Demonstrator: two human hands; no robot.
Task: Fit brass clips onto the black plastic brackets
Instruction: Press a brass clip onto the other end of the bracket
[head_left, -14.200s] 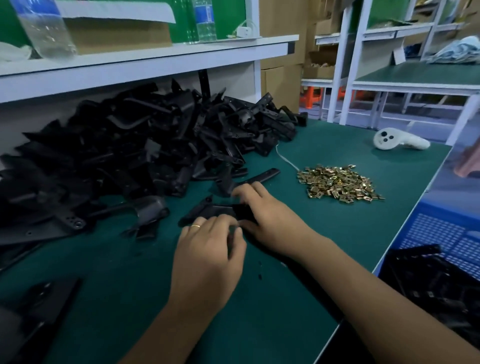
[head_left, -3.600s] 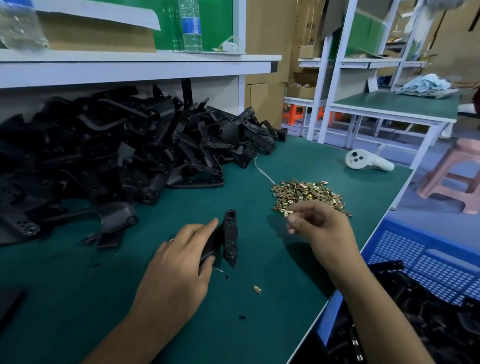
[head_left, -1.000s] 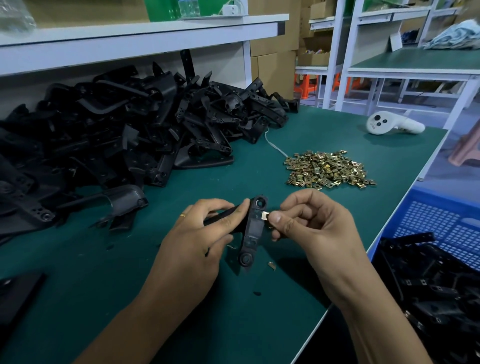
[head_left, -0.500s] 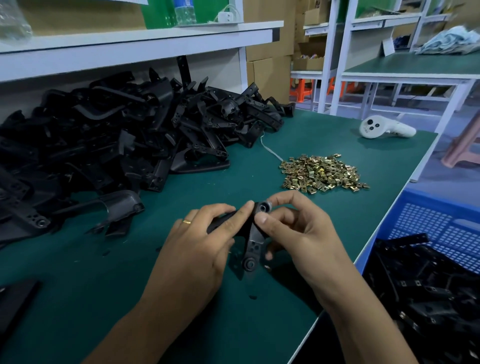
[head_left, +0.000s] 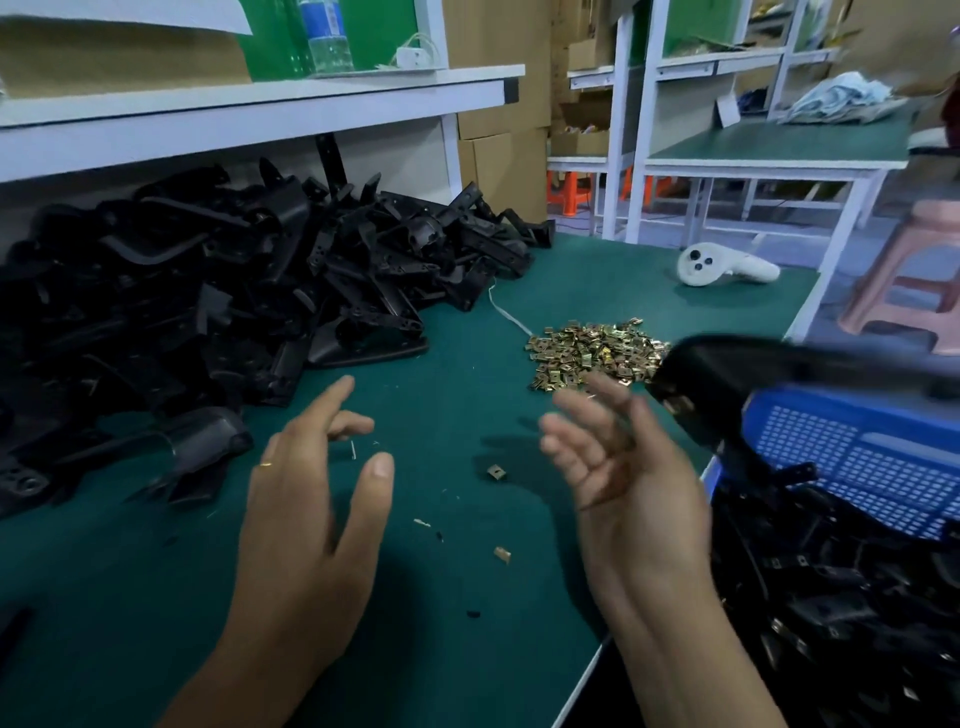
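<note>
Blurred black bracket (head_left: 737, 384), brass clip on its end, airborne beside right hand (head_left: 618, 467).

A white handheld controller (head_left: 724, 265) lies at upper right on the green-topped workbench (head_left: 156, 597). A clear plastic bottle (head_left: 324, 36) stands on the white shelf (head_left: 249, 111) at upper left. A pink plastic stool (head_left: 906, 275) stands at the right edge.

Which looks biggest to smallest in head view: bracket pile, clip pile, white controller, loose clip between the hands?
1. bracket pile
2. clip pile
3. white controller, farther off, so close to the clip pile and unsure
4. loose clip
</note>
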